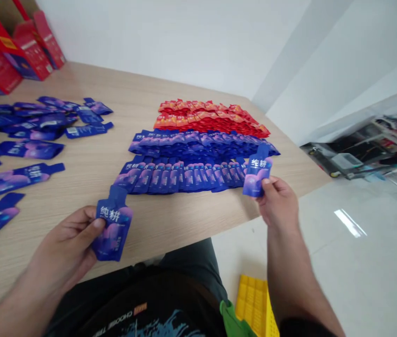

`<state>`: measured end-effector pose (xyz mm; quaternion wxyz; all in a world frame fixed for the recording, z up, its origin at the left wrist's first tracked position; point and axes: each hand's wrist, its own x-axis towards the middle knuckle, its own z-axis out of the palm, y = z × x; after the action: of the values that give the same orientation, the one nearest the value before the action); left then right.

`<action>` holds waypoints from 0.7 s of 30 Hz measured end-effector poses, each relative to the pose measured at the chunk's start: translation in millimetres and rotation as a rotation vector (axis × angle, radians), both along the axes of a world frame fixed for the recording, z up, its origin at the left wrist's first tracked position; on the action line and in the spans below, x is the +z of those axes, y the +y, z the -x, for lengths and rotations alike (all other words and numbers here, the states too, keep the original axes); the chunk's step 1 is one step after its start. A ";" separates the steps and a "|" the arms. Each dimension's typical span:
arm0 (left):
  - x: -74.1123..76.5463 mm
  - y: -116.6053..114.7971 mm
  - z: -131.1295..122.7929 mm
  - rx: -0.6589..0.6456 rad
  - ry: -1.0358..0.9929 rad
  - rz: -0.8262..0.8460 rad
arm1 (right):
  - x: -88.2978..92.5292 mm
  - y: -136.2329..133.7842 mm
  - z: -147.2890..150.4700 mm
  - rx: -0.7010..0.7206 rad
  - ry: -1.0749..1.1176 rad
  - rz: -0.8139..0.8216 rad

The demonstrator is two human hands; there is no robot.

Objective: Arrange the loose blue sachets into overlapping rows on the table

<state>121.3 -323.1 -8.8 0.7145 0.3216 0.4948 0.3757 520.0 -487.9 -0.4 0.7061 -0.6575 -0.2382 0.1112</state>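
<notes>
My left hand (74, 243) pinches a blue-purple sachet (114, 229) between thumb and fingers, its narrow neck pointing up, near the table's front edge. Another such sachet (257, 173) is gripped at its lower edge by my right hand (278, 201), at the right end of the front row. That front row of overlapping blue sachets (184, 179) spans the middle of the table. Behind it lies a thicker row of blue sachets (198, 144), and behind that are rows of red-orange sachets (205, 114).
Loose blue sachets (33, 119) lie scattered on the left of the wooden table (170, 217). Red boxes (26, 51) stand at the back left against the white wall. A yellow plastic crate (254, 302) is on the floor below, and a cluttered shelf (377, 145) stands at far right.
</notes>
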 end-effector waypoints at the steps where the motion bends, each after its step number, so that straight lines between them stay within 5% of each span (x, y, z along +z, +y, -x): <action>1: -0.6 1.2 0.4 -0.011 -0.001 -0.010 | 4.0 -7.8 -28.2 -0.104 -0.069 0.078; 4: 0.6 3.1 -0.4 -0.038 0.009 -0.051 | 10.8 -26.2 -101.3 -0.343 -0.204 0.463; 8: 2.9 2.9 -0.9 -0.048 0.037 -0.022 | 7.9 -29.6 -154.5 -0.384 -0.229 0.859; 21: -6.0 3.0 11.4 -0.111 0.067 0.043 | -15.7 25.7 -154.3 -0.148 -0.463 1.084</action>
<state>109.9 -320.1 -14.9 0.7241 0.3455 0.5078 0.3138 674.3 -462.2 -16.1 0.2053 -0.9463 -0.2489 0.0214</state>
